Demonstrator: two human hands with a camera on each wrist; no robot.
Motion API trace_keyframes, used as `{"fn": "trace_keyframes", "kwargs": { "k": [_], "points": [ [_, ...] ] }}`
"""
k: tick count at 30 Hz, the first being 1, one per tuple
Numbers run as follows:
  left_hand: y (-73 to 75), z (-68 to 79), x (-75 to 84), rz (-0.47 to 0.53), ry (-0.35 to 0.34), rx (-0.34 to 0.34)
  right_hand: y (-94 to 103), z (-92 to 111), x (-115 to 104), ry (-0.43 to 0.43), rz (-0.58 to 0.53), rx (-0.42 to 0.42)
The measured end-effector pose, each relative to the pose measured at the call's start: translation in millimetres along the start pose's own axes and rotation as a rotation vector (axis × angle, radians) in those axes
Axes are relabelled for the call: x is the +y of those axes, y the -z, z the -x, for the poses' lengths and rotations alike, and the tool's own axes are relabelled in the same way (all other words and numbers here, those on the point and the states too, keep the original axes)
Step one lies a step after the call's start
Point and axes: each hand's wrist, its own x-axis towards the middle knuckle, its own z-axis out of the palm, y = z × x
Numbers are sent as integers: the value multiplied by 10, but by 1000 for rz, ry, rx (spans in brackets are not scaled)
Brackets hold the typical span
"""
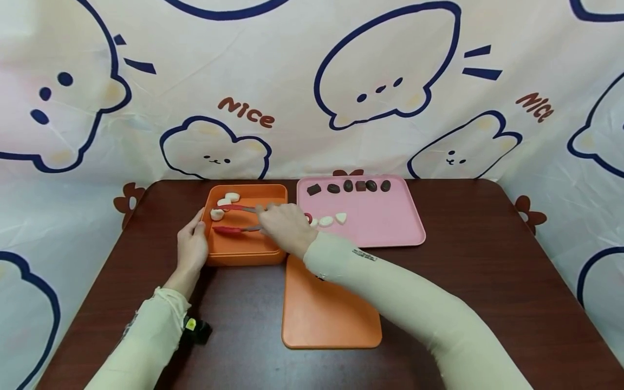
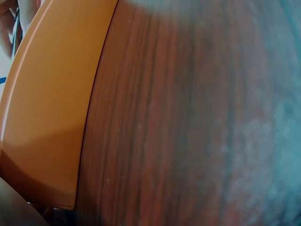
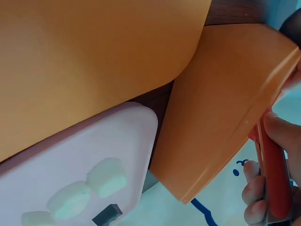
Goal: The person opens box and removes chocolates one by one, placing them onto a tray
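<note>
Right hand (image 1: 287,230) curled round the red-tipped tongs (image 1: 230,231), their tips spread apart inside an orange box (image 1: 248,260).
The left hand (image 1: 192,246) holds the box's left side; a firm brace there matters, since a nudge could make it skid. Best, I'd judge, to work the tongs low and level with a gentle squeeze: the white pieces (image 1: 216,215) look smooth and rounded and may slip from a hard pinch. They sit along the box's left, the nearest between the tips; whether one touches it is too small to tell. To the right, a pink tray (image 1: 385,230) bears six dark brown pieces (image 1: 333,188) and, nearer the forearm, some pale pieces (image 1: 326,221).
</note>
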Motion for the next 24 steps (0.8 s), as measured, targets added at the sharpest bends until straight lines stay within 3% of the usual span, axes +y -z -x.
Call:
{"fn": "trace_keyframes", "kwargs": {
  "k": [6,10,24],
  "points": [
    [8,2,10,-11,-7,-2,-12,-41,-97,20,109,71],
    [3,-4,5,-8,-23,3,-22,-58,-119,36,141,71],
    [-18,2,4,-2,-27,16,-28,22,-14,21,41,50]
  ]
}}
